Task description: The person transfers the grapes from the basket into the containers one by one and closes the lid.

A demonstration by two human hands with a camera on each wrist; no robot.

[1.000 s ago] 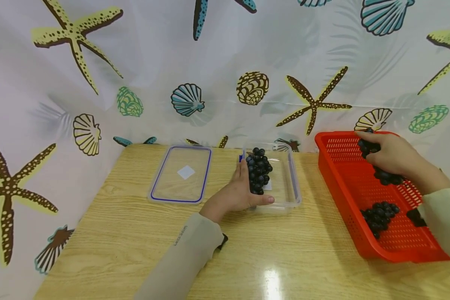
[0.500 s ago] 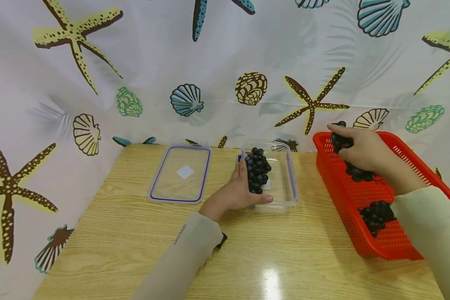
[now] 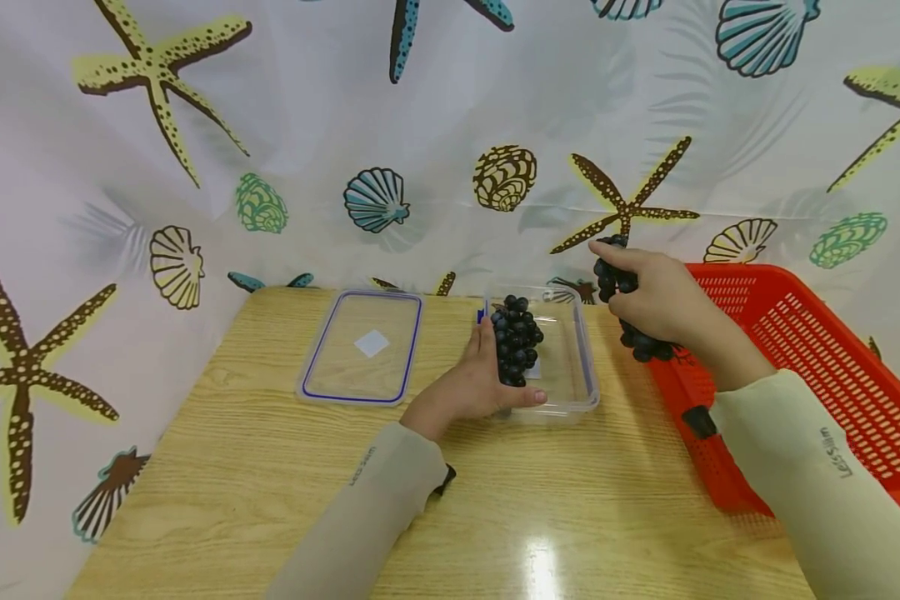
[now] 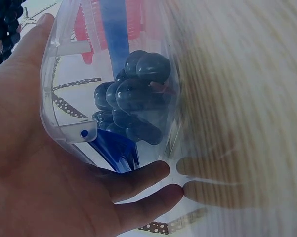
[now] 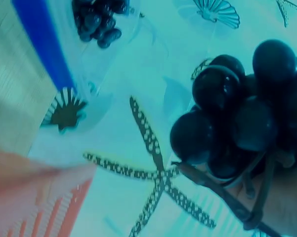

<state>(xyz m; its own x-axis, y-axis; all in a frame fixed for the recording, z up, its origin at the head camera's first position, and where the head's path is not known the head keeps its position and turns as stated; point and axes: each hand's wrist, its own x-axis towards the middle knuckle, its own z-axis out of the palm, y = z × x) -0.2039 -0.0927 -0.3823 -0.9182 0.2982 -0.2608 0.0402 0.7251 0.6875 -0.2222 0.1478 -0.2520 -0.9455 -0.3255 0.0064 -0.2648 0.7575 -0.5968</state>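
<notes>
Black grape bunch [image 3: 645,343]: held aloft, at two o'clock from the clear plastic container [image 3: 587,358] on the bench [image 3: 217,467]; another bunch [image 3: 517,342] lies inside, against its nine o'clock wall.

Step in hand, judged: transfer to container. Best cleared over the rim toward eight o'clock, lowered into the bare three o'clock half and released low, sparing the berries. Stem should tuck inside.

Pose: right hand [image 3: 671,304] grips the bunch, back uppermost; forearm runs out toward half past four, over the red basket [image 3: 810,308]. Left hand [image 3: 472,379] lies against the container, fingers straight along nine o'clock, thumb extended at six.
</notes>
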